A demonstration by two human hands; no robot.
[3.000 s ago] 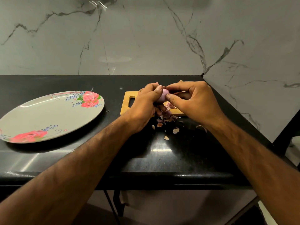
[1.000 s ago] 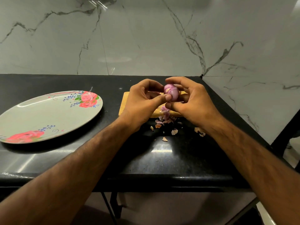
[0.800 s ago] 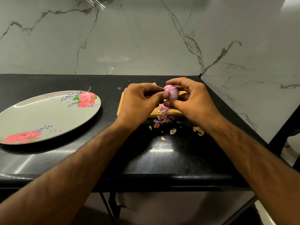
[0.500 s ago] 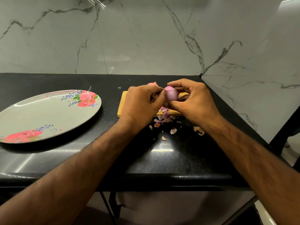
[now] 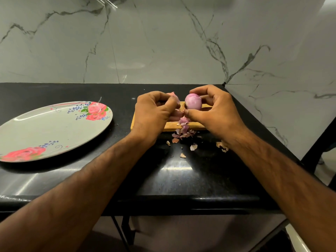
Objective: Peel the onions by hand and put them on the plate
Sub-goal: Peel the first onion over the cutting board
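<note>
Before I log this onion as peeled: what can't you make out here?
All head view.
- Onion: its far side and base, behind fingers of the right hand.
- Peel that the left hand pinches: mostly covered by its fingers.
- Board: middle hidden by both hands; more onions there, cannot tell.
- Plate: left rim cut by the frame edge.

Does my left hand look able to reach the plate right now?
Probably yes: the left hand pinches only a scrap of peel, and nothing but open black counter lies between it and the plate to its left.
</note>
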